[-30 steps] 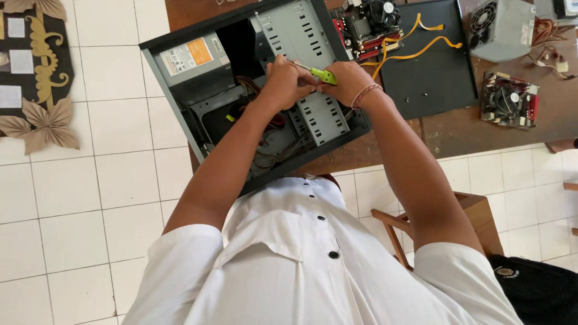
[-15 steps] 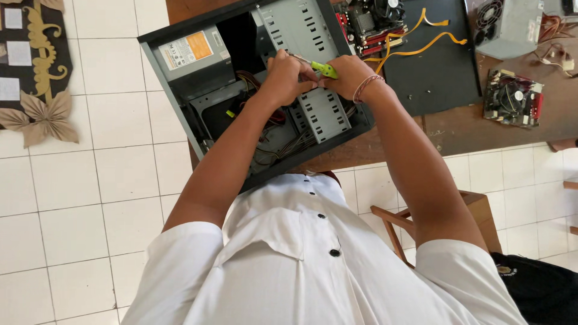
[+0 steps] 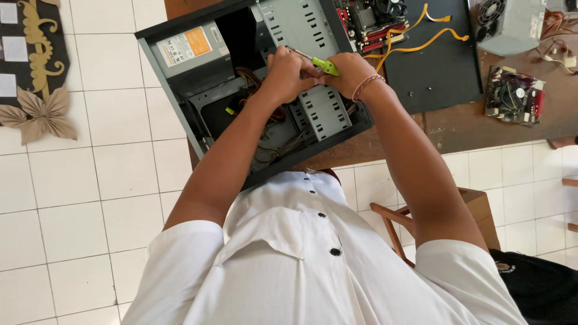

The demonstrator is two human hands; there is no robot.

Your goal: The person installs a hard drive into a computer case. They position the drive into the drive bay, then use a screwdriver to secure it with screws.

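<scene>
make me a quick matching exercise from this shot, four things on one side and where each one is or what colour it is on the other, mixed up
Things:
1. screwdriver
2. power supply
3. circuit board
4. black side panel

Descriptions:
A. grey box in the open case's corner
B. lies loose on the table, far right
C. green handle, between both hands
D. flat on the table, yellow cables over it

Pairs: 1-C, 2-A, 3-B, 4-D
</scene>
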